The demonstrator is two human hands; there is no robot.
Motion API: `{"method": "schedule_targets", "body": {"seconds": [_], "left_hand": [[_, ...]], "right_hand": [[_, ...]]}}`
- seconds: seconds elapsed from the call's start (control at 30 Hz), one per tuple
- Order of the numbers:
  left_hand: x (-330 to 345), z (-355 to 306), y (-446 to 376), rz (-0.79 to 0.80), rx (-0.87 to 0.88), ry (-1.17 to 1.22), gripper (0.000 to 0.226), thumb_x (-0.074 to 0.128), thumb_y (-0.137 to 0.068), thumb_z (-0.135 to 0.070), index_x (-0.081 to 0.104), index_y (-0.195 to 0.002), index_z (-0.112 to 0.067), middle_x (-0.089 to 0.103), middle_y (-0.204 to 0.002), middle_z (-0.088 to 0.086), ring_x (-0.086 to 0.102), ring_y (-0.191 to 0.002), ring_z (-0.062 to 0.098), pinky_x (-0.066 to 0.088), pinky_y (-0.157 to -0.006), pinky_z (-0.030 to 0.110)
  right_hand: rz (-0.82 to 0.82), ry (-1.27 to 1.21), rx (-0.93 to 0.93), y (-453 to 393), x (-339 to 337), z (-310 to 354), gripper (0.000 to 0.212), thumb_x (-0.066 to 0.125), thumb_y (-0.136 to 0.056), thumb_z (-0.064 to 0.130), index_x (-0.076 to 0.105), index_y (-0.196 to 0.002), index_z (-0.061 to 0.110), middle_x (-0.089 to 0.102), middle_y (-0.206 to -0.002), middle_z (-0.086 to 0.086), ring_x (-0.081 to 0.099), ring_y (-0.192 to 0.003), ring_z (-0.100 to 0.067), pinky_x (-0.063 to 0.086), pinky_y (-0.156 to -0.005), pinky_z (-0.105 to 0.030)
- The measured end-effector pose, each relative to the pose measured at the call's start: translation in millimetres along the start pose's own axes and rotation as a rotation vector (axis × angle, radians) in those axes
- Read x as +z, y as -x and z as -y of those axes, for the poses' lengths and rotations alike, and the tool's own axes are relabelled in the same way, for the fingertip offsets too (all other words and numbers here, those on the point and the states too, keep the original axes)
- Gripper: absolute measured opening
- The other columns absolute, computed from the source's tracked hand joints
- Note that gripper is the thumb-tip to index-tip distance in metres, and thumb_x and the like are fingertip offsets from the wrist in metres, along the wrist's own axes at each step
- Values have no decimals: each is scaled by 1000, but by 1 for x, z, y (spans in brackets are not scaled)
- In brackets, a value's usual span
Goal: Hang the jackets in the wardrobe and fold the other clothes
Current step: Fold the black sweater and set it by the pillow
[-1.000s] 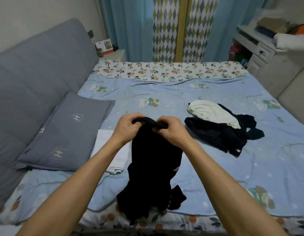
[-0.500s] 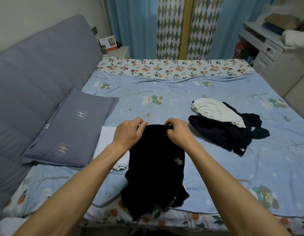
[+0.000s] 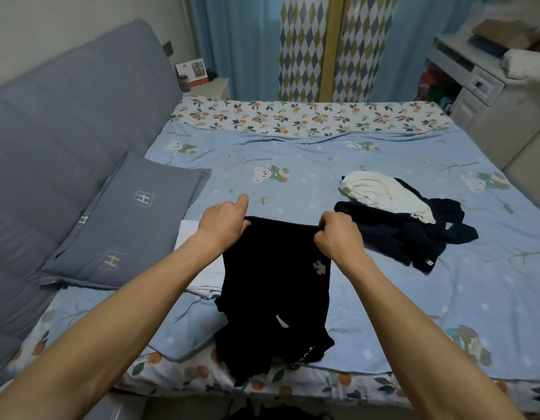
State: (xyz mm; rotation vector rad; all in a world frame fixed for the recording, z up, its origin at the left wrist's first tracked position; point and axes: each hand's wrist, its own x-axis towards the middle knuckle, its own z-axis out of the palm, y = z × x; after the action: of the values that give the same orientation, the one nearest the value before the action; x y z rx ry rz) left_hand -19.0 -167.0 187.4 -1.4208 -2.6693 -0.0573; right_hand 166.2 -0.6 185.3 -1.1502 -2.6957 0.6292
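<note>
A black garment (image 3: 274,286) with a small white logo hangs over the bed's near edge, its top hem stretched between my hands. My left hand (image 3: 224,221) grips the hem's left corner and my right hand (image 3: 338,234) grips the right corner. Its lower part bunches on the blue quilt (image 3: 383,298). To the right lies a heap of dark navy clothes (image 3: 408,237) with a cream garment (image 3: 380,194) on top. A folded white cloth (image 3: 199,274) peeks out under my left forearm.
A grey pillow (image 3: 126,222) leans on the grey padded headboard (image 3: 50,131) at left. A white cabinet (image 3: 480,95) with stacked things stands at the back right, curtains (image 3: 323,47) behind the bed. A small nightstand (image 3: 208,86) holds a calendar.
My hands have moved apart along the black garment's top edge, spreading it wider. The garment now hangs flatter, with its white logo showing.
</note>
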Motion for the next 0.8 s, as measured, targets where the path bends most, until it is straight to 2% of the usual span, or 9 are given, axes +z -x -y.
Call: {"method": "schedule_targets", "body": {"seconds": [0.17,0.23,0.37,0.43,0.5,0.53,0.6,0.7,0.8], "left_hand": [[27,-5,21,201,179,-217,32,52,-88,-5,41,-117,-10,67,-98,14,65,-90,37,34,-59,36],[39,0,26,221,107,-150,31,52,-83,-4,43,-111,-13,65,-100,14,64,-90,38,34,-60,35],[47,29,16,142,-322,327,31,51,-78,-8,65,-103,-19,52,-104,10,58,-87,36,40,-71,33],[48,31,9,100,-363,580,34,48,-79,-5,72,-102,-18,58,-105,10,61,-84,33,47,-74,33],[49,31,1,99,-432,924,31,43,-80,-4,72,-89,-12,68,-89,13,66,-64,26,56,-62,33],[51,30,-1,123,-483,1061,28,42,-80,-6,70,-84,-7,68,-81,14,64,-56,25,58,-56,35],[58,32,0,143,-533,1186,23,47,-82,-13,66,-83,1,65,-78,14,64,-58,25,61,-62,41],[80,46,10,273,-425,1143,15,70,-80,-17,67,-92,-8,69,-87,7,67,-75,19,57,-75,33],[103,46,27,331,-195,853,32,62,-74,3,67,-102,-10,65,-102,7,62,-94,23,45,-80,26]], "right_hand": [[-72,-35,22,2,-1,-3,22,46,-78,2,63,-92,1,63,-90,-16,59,-80,-36,52,-65,-39],[-87,-20,45,6,4,0,19,45,-82,7,61,-91,2,59,-94,-15,57,-78,-35,49,-64,-37],[-23,-3,221,12,12,-5,15,40,-88,19,49,-85,7,55,-95,-15,56,-79,-36,43,-66,-37],[45,-289,318,11,15,-8,19,37,-90,15,52,-92,4,62,-90,-18,64,-74,-34,52,-62,-39],[81,-715,417,11,24,-4,24,34,-93,7,56,-101,2,68,-90,-19,69,-65,-29,55,-54,-35],[66,-862,455,13,28,-4,24,36,-95,6,58,-105,3,69,-94,-17,72,-68,-26,58,-56,-35],[18,-985,458,16,34,-10,18,49,-96,9,62,-108,4,70,-98,-12,73,-76,-17,61,-67,-34],[43,-840,400,23,43,-30,33,62,-87,8,59,-120,10,67,-103,-3,69,-84,-9,58,-70,-25],[-23,-426,279,44,49,-43,40,54,-82,-3,61,-118,13,65,-93,6,64,-82,-8,49,-68,-19]]}}
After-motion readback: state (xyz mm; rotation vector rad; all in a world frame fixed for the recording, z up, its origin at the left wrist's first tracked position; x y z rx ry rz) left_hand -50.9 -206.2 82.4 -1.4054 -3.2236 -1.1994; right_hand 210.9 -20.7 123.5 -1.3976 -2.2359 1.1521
